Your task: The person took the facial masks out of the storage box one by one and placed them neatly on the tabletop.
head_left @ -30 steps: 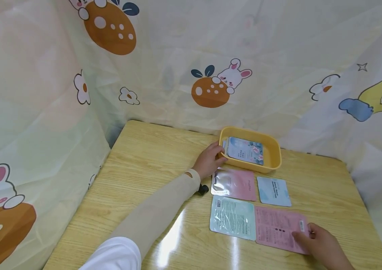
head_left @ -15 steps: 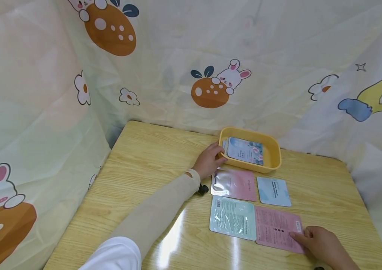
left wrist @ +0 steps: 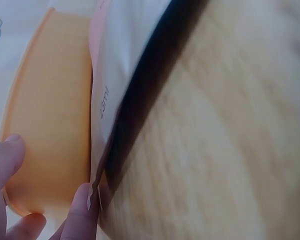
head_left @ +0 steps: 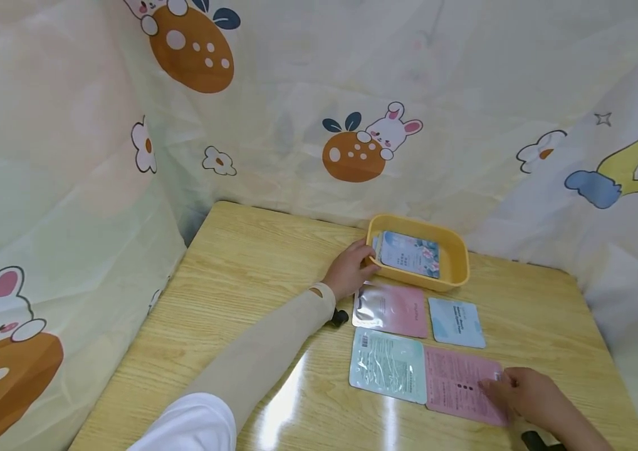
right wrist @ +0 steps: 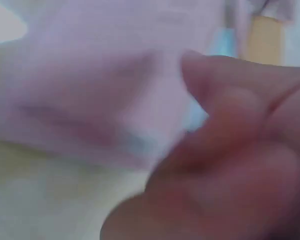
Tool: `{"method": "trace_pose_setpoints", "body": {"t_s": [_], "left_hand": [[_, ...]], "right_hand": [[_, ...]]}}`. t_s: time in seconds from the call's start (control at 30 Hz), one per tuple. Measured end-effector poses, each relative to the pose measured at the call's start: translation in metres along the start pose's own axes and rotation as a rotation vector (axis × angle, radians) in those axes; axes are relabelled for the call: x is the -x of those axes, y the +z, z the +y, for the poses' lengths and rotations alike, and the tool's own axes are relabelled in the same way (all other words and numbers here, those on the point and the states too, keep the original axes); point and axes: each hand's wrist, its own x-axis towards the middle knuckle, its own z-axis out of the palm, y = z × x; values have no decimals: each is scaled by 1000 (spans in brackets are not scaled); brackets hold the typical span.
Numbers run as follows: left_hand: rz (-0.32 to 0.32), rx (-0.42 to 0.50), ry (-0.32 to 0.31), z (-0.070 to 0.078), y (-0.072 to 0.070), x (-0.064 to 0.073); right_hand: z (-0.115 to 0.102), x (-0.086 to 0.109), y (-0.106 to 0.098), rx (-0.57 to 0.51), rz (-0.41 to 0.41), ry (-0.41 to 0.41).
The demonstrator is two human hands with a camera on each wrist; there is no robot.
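One left hand (head_left: 350, 269) on yellow basket rim (head_left: 409, 279), wide tabletop (head_left: 262, 263) leftward.

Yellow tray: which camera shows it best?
The head view: the yellow tray shows nearly whole, with packets inside; the left hand hides a bit of its left end. The left wrist view shows only its outer side, close up; the right wrist view, probably just a blurred sliver of it.

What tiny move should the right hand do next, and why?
Maybe the right hand should gently ease away from the nearer pink packet: that packet already lies beside the green packet, their edges meeting, so it looks well placed.
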Motion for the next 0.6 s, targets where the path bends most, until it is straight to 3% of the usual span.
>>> {"method": "trace_pose_setpoints", "body": {"t_s": [0.13, 0.33, 0.47, 0.6], "left_hand": [[-4, -3, -3, 2, 2, 2], [9, 7, 9, 2, 5, 0], [21, 10, 8, 1, 6, 1], [23, -1, 6, 1, 5, 1]], "right_hand": [[-28, 2, -41, -78, 39, -82], [-71, -11, -97, -185, 144, -237], [-95, -34, -115, -332, 162, -317], [-117, -65, -117, -518, 129, -364]]}}
